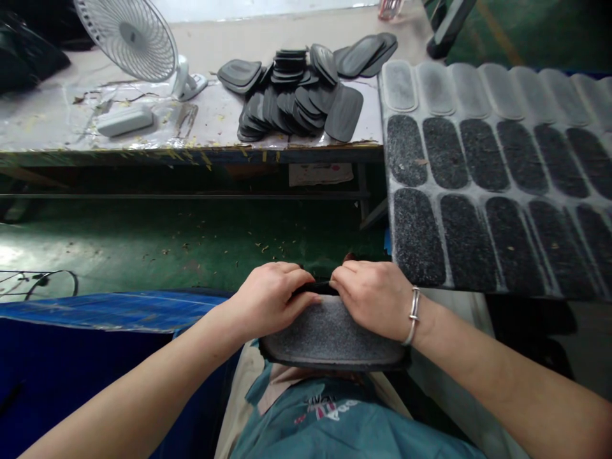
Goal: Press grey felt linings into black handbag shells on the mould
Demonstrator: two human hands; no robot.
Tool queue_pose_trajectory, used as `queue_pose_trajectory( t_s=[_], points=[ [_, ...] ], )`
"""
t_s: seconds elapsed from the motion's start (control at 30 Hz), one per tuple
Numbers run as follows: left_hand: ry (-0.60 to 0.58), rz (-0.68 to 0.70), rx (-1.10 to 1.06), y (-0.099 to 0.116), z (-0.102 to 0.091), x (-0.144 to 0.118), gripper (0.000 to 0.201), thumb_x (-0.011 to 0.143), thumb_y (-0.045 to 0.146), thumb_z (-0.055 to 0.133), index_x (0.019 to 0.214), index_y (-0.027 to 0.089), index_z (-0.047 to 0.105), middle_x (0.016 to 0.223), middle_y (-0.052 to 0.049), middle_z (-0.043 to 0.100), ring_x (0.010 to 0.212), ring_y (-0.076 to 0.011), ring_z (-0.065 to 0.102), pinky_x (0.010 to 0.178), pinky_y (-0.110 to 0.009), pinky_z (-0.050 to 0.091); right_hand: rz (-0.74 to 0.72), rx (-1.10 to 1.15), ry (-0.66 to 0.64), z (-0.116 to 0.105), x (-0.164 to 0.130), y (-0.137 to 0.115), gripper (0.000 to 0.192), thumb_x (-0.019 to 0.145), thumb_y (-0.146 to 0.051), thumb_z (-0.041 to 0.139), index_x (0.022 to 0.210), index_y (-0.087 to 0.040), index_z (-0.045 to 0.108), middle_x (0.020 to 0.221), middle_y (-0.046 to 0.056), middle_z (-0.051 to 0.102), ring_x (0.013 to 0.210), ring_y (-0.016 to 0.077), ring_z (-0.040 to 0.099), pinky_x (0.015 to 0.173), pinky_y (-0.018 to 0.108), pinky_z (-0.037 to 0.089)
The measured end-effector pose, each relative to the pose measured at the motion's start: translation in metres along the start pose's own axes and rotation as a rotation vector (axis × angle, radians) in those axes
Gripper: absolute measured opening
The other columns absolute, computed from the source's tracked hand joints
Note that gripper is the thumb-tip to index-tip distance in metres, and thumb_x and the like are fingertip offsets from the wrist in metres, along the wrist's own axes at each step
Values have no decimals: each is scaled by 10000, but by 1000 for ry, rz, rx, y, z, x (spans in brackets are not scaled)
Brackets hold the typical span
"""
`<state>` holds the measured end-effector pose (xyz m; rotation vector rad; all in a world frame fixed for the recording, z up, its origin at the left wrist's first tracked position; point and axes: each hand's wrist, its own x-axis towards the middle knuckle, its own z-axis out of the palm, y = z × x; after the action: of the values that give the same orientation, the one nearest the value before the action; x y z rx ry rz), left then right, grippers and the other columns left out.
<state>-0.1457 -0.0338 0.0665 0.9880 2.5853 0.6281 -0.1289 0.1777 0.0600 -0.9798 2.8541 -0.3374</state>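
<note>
- white desk fan (128, 37) on far worktable (57, 121), tilted, back left.
- pale oblong case (125, 120) just in front of fan base; metal tweezers (187, 118) beside it.
- heap of dark oval shells (299, 95) mid-table, some stacked, some fanned out.
- board (478, 185) at right, rows of oval pads: grey pads (400, 86) in far row, black gritty pads (417, 237) in nearer two rows.
- green floor (143, 245), littered with small scraps.
- blue sheet (109, 311) at lower left.

Our workbench (57, 131), covered in a shiny, scuffed sheet, carries a white desk fan (131, 38), a pale oblong case (125, 120), metal tweezers (187, 118) and a heap of dark oval shells (299, 95). Board (478, 185) at right holds rows of grey and black felt pads (444, 153).
</note>
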Motion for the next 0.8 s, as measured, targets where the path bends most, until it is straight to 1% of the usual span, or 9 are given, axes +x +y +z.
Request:
queue_pose_trajectory(
  t_s=[0.1,0.2,0.27,0.33,0.4,0.5,0.6,0.7,0.8],
  points=[
    [8,36,64,1,1,1,254,933,323,433,933,182,644,807,-34,661,769,-168,613,694,-284,450,37,37,-16,-1,0,0,232,944,-249,417,829,-182,606,786,36,646,748,175,606,602,303,326],
    [-10,95,209,3,3,2,246,937,266,401,898,178,627,780,-37,643,750,-187,601,699,-320,438,62,69,-34,-2,0,0,233,945,-260,424,831,-184,613,801,34,651,762,171,608,608,301,327],
    [-27,109,297,5,4,2,209,923,213,406,870,175,604,779,-39,634,732,-198,593,683,-337,427,74,80,-44,-1,0,0,235,946,-263,425,836,-185,618,806,32,651,761,168,606,610,298,328],
    [-40,103,333,5,5,3,173,902,164,417,843,175,579,766,-34,628,702,-198,587,669,-341,420,89,95,-51,-1,-1,1,243,949,-272,422,841,-188,623,808,29,652,755,164,604,612,294,331],
    [-72,106,325,5,4,4,153,880,120,424,841,175,562,757,-27,627,685,-192,589,663,-335,420,105,110,-58,0,-1,1,254,951,-288,421,842,-191,630,810,27,655,750,161,603,615,290,335],
    [-159,135,287,5,-4,5,168,848,68,430,899,176,548,797,-22,640,718,-187,611,664,-317,425,124,123,-70,0,0,3,264,951,-305,421,850,-196,640,825,27,663,756,157,606,622,282,342],
    [-229,119,238,6,-17,5,183,850,84,430,955,194,532,817,-9,641,732,-174,621,626,-282,419,141,128,-81,0,2,3,270,949,-314,422,852,-199,646,828,27,667,762,156,612,626,279,348],
    [-239,71,239,9,-29,3,132,830,112,451,891,206,520,783,4,624,664,-158,598,558,-264,390,150,137,-82,-1,2,3,277,948,-317,419,838,-199,644,815,27,664,768,160,617,632,282,355],
    [-225,51,278,11,-32,1,100,790,109,476,810,202,508,765,4,620,632,-148,585,533,-257,378,144,147,-75,-1,1,3,271,948,-308,419,833,-200,639,812,25,659,776,160,618,637,281,359]
  ],
)
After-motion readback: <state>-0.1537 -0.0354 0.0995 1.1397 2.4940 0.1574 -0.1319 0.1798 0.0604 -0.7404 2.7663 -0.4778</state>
